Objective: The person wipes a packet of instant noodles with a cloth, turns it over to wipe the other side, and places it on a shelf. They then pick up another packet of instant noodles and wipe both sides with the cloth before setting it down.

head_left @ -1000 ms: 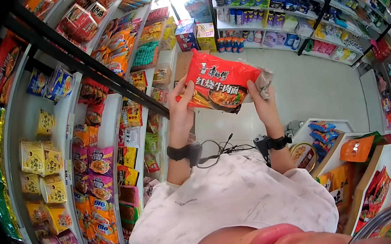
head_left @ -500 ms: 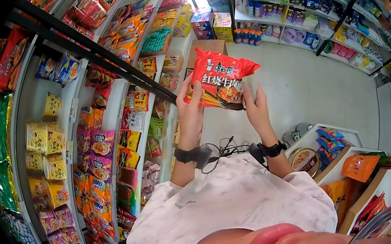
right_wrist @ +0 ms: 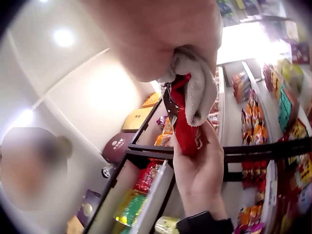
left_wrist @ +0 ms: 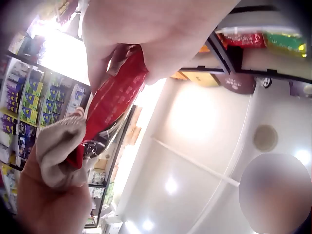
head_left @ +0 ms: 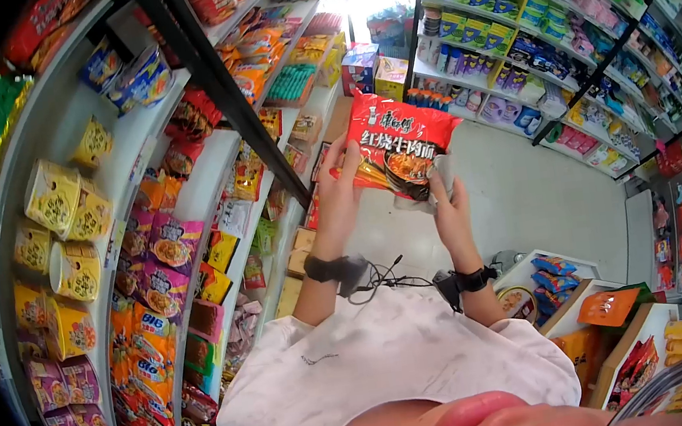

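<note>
I hold a red instant-noodle packet point(head_left: 396, 142) up in front of me with both hands. My left hand point(head_left: 339, 181) grips its left edge, thumb on the front. My right hand point(head_left: 446, 200) pinches the lower right corner with a grey cloth point(head_left: 437, 177) bunched between fingers and packet. In the left wrist view the packet point(left_wrist: 114, 95) runs from my left hand point(left_wrist: 146, 29) down to the cloth point(left_wrist: 58, 151). In the right wrist view the cloth point(right_wrist: 197, 87) hangs over the packet point(right_wrist: 187, 129), with my left hand point(right_wrist: 200, 170) behind it.
A tall shelf rack point(head_left: 196, 69) of snack and noodle packets stands close on my left. More stocked shelves point(head_left: 524, 37) line the far side of a pale floor aisle point(head_left: 526, 190). Low display stands point(head_left: 608, 308) with bags sit at my right.
My right hand with the cloth has slid from the packet's right edge down to its lower right corner. The packet stays raised, and my view has turned slightly to the left.
</note>
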`<state>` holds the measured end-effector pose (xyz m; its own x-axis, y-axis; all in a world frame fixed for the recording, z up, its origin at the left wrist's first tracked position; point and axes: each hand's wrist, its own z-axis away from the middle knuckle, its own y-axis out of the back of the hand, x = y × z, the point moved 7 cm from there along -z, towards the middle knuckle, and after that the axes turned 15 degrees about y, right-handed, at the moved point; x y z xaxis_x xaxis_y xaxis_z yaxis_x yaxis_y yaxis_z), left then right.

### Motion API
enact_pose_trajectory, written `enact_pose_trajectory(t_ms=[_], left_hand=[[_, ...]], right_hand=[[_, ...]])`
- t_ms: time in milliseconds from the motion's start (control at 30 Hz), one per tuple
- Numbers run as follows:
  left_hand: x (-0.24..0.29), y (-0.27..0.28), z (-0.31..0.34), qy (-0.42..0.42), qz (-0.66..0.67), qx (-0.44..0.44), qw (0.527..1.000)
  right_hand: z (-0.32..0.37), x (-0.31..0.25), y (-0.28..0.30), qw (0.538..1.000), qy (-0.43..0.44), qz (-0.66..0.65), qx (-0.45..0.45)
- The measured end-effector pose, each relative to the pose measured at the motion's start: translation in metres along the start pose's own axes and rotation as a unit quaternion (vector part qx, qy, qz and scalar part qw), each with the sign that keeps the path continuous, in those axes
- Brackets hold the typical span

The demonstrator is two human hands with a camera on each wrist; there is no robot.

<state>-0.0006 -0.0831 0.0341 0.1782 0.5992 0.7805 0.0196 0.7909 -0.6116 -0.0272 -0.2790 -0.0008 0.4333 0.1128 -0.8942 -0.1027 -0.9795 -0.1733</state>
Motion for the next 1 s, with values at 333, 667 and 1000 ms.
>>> enact_pose_trajectory(t_ms=[333,667,1000], left_hand=[[-0.002,0.045,0.024,0.209,0.16,-0.137,0.955],[0.03,0.085,0.049,0.03,0.015,-0.022,0.999],[0.04,0.08,0.048,0.111,0.037,-0.008,0.993]], right_hand=[[0.007,-0.076,-0.065,0.877,0.278,0.353,-0.172],[0.049,-0.011,-0.051,0.992,-0.043,0.117,0.005],[0.056,-0.021,-0.084,0.976,-0.158,0.137,-0.056]])
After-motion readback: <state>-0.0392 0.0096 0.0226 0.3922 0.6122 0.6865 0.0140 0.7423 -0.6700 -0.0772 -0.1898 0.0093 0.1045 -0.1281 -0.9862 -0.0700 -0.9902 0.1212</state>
